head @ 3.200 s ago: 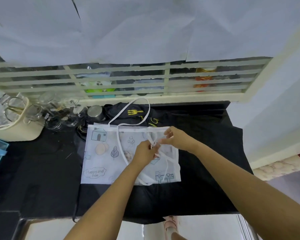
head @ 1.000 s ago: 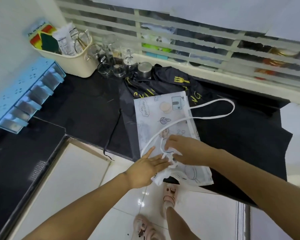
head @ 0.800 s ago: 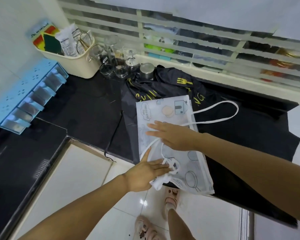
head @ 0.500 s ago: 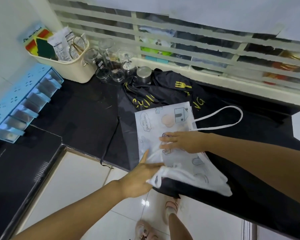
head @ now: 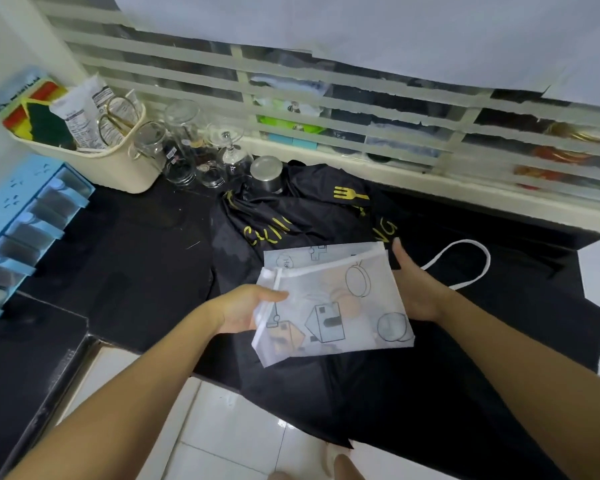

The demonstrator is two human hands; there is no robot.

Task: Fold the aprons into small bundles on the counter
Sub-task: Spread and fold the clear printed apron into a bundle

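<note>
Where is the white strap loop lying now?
In the head view, the white strap loop lies on the black apron, just right of the right hand. It leads back toward the folded white apron.

Two forearms [head: 146, 386] are seen now, uncovered the whole way in from the frame's edge to the left hand [head: 243, 311] and the right hand [head: 416, 289]. A foot [head: 343, 467] is just caught at the bottom edge, its footwear too cropped to be told.
</note>
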